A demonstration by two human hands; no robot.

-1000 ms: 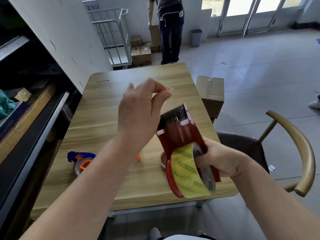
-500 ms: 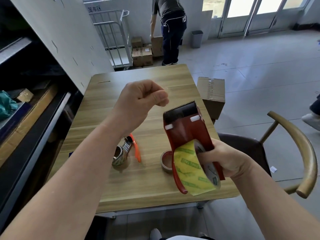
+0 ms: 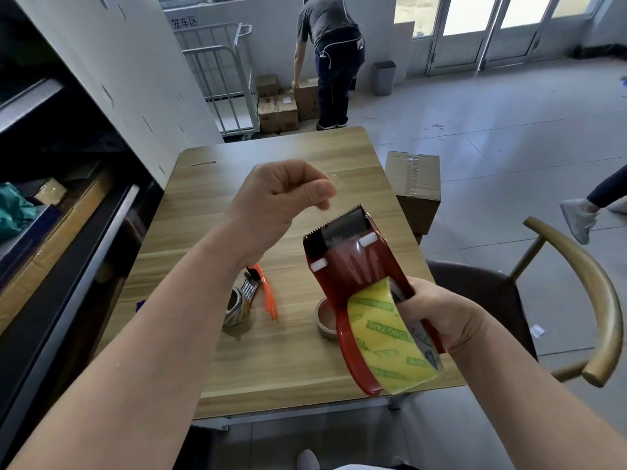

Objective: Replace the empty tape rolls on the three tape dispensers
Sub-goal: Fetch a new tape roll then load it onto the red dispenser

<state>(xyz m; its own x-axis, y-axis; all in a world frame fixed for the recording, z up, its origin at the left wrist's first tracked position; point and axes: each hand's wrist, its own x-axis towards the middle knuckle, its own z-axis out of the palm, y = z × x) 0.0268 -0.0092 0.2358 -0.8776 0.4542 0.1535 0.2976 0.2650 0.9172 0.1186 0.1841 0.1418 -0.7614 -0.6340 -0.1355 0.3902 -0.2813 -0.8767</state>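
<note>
My right hand [image 3: 441, 317] grips a red tape dispenser [image 3: 349, 262] by its handle, above the near right part of the wooden table [image 3: 271, 154]. A yellow roll with green print [image 3: 383, 340] sits in it, and its toothed blade points up and away. Just left of and above the blade, my left hand [image 3: 281, 198] is raised with its fingers pinched on a thin clear strip of tape [image 3: 332, 181]. On the table lie a metal dispenser with an orange handle [image 3: 244, 296] and a brown empty core [image 3: 324, 317], which the red dispenser partly hides.
A taped cardboard box [image 3: 414, 184] stands at the table's right edge. A wooden-armed chair [image 3: 593, 293] is close on the right. Dark shelving [image 3: 68, 232] runs along the left. A person [image 3: 332, 45] bends over boxes beyond the table, beside a metal cage cart [image 3: 220, 69].
My left hand went from loosely spread fingers to a closed pinch and drew back from the blade. My forearm now hides the blue and orange dispenser. The person at the back bent lower.
</note>
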